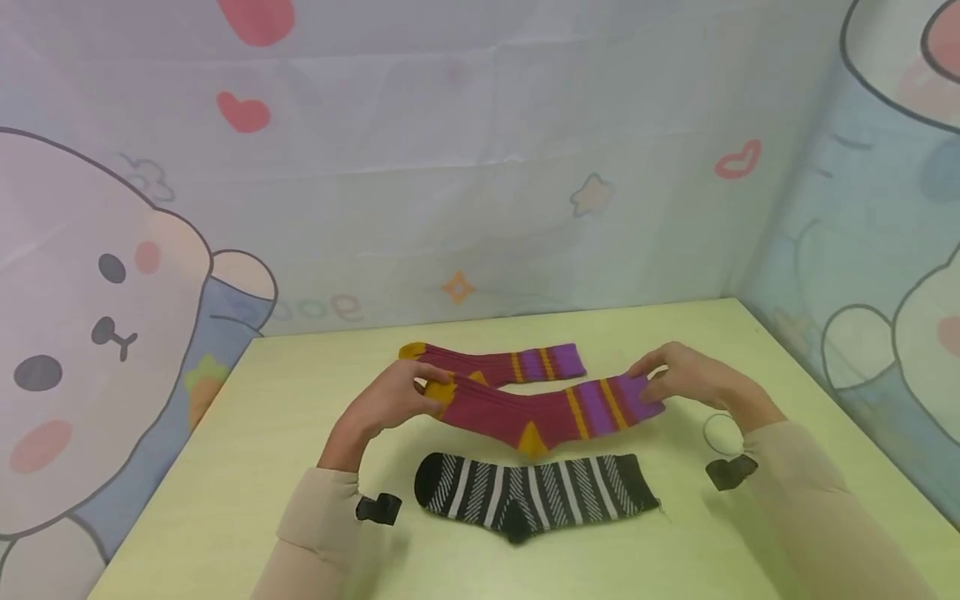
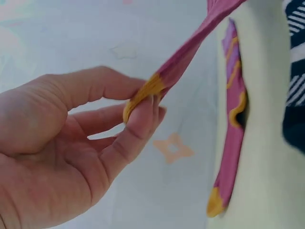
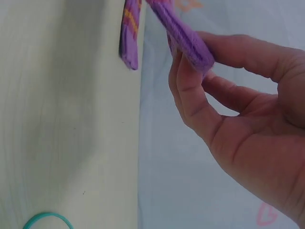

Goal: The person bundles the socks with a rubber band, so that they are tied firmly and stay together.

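A maroon sock (image 1: pixel 502 417) with a yellow toe and heel and a purple striped cuff is stretched between both hands above the table. My left hand (image 1: pixel 393 396) pinches its yellow toe (image 2: pixel 143 95) between thumb and fingers. At the other end, the purple cuff (image 3: pixel 188 40) is pinched by my right hand (image 1: pixel 686 375). Behind it a matching maroon sock (image 1: pixel 491 367) lies flat, partly covered in the head view by the held one. Nearer to me lies a black and white patterned sock (image 1: pixel 536 496), toe to the left.
A thin ring (image 1: pixel 722 434), teal in the right wrist view, lies on the pale yellow-green table (image 1: pixel 247 467) beside my right wrist. Printed cloth (image 1: pixel 480 167) with hearts, stars and bears hangs behind and at the sides. Each sleeve carries a small black piece near the wrist.
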Tool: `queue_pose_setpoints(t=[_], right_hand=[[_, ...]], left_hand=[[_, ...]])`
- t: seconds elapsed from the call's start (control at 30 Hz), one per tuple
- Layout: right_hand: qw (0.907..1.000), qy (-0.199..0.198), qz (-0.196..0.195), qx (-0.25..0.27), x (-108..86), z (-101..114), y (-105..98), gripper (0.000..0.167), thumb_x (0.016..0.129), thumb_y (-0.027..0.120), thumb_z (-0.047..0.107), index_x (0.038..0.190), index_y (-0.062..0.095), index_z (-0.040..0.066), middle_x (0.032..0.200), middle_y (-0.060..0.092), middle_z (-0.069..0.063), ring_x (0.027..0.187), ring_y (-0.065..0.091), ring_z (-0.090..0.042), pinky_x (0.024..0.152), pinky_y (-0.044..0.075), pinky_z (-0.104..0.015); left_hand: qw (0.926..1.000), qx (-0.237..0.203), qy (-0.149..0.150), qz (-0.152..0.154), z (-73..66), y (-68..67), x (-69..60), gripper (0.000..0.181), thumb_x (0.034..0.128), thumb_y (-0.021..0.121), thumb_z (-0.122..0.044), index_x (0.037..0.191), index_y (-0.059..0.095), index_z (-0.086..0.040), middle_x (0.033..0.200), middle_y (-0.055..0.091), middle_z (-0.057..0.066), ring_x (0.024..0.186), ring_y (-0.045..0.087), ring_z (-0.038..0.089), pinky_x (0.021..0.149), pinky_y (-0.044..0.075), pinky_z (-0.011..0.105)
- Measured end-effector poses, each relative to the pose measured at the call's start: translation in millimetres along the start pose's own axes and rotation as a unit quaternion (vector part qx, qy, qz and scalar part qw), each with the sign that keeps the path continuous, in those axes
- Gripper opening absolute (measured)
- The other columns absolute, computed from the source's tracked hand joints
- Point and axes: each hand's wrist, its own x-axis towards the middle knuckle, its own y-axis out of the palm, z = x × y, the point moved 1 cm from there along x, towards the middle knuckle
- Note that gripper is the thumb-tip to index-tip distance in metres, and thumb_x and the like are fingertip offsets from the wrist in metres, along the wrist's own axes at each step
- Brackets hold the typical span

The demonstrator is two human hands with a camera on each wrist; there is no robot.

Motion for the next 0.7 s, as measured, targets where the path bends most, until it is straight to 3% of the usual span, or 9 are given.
queue_pose_setpoints(t=[0.17,0.33,0.53,0.7], right_hand=[[0.9984,0.006,0.056,-0.008,-10.9,5.5,2.2,0.044,0.084,0.076,0.013,0.125,0.066,0.002,0.118,0.068,-0.01,0.1,0.066,-0.023,0.099,0.042,-0.056],[0.9941,0.0,0.109,-0.007,-19.1,12.8,14.6,0.039,0.083,0.076,0.012,0.121,0.069,0.005,0.11,0.071,-0.006,0.088,0.066,-0.023,0.092,0.045,-0.048],[0.9916,0.004,0.129,0.004,-22.1,17.6,30.6,0.036,0.082,0.077,0.008,0.116,0.07,0.004,0.096,0.072,-0.009,0.08,0.065,-0.022,0.081,0.05,-0.042],[0.9883,0.006,0.152,0.008,-22.5,17.4,42.2,0.034,0.081,0.078,0.004,0.114,0.069,0.003,0.104,0.07,-0.01,0.079,0.066,-0.022,0.078,0.052,-0.042]], left_hand=[[0.9985,0.006,-0.007,0.054,-2.3,-14.3,-15.3,0.038,0.0842,0.071,0.0,0.122,0.069,0.002,0.11,0.069,0.009,0.087,0.064,0.02,0.079,0.051,0.035],[0.9928,0.029,-0.019,0.115,-4.6,-22.5,-29.6,0.038,0.0833,0.072,0.002,0.121,0.07,0.002,0.105,0.07,0.006,0.085,0.065,0.02,0.08,0.052,0.036],[0.9882,0.05,-0.034,0.141,1.3,-23.3,-36.2,0.036,0.0793,0.072,0.006,0.115,0.072,0.001,0.104,0.068,0.006,0.084,0.062,0.021,0.074,0.052,0.034],[0.9853,0.072,-0.032,0.152,5.8,-20.9,-38.4,0.034,0.0785,0.072,0.007,0.112,0.073,0.002,0.106,0.067,0.006,0.086,0.061,0.022,0.072,0.053,0.033]])
